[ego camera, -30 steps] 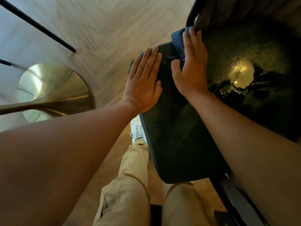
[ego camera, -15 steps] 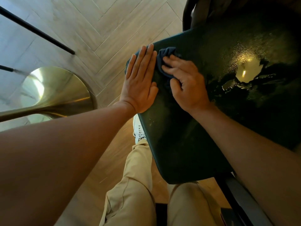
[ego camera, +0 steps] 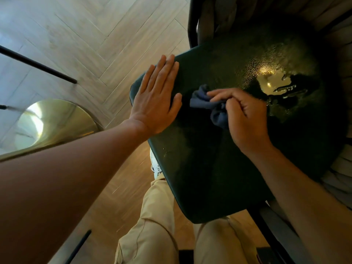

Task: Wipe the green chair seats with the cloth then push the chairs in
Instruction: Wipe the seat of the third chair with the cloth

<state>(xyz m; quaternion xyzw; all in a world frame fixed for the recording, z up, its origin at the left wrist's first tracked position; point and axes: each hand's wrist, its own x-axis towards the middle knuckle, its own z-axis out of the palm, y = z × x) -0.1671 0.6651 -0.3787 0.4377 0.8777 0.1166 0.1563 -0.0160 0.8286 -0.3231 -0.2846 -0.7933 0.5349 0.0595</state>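
Note:
The dark green chair seat [ego camera: 205, 168] fills the middle and right of the view, glossy with a bright reflection near its far right. My left hand [ego camera: 156, 98] lies flat, fingers spread, on the seat's left front corner. My right hand [ego camera: 245, 115] is closed on a bunched dark blue cloth [ego camera: 209, 105], pressing it onto the seat just right of my left hand. Part of the cloth is hidden under my fingers.
A brass round table base [ego camera: 53, 122] stands on the herringbone wood floor at left, with thin black chair legs [ego camera: 38, 65] nearby. The chair's dark frame [ego camera: 192, 27] and backrest rise at top right. My beige trousers [ego camera: 156, 225] and a white shoe [ego camera: 155, 166] are below the seat.
My right hand has drawn the cloth from the seat's far edge back toward me across the seat. The left hand has stayed flat on the corner.

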